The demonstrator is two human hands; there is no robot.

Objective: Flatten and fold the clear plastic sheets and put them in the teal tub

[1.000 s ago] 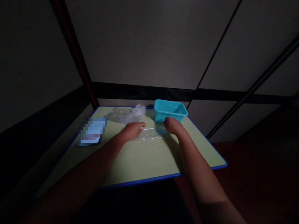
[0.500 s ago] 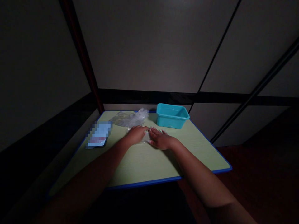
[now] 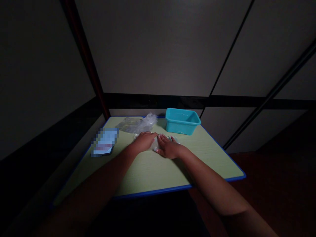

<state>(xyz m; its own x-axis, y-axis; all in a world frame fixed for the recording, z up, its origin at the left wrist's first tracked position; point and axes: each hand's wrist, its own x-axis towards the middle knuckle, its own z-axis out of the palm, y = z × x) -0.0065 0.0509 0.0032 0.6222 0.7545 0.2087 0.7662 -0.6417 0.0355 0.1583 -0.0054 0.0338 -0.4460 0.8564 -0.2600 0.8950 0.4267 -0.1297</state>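
Observation:
Both hands rest on a thin clear plastic piece (image 3: 155, 144), perhaps a small bag, that lies flat on the table. My right hand (image 3: 170, 148) is open and palm down on its right part, fingers stretched forward and the thumb apart. On the left part lies my left hand (image 3: 144, 141), open, its fingers pointing right and almost meeting my right fingertips. The hands cover much of the plastic. Just beyond them sits a crumpled clear plastic bag (image 3: 148, 122).
A turquoise plastic basket (image 3: 182, 127) stands at the back right of the pale table (image 3: 153, 174), which has a blue edge. A phone-like flat device (image 3: 105, 141), partly blurred out, lies at the left. Wall panels rise right behind the table.
My right hand's outer fingers look slightly more spread, with a bit more plastic showing beside them. Otherwise the hands and the objects stay in place.

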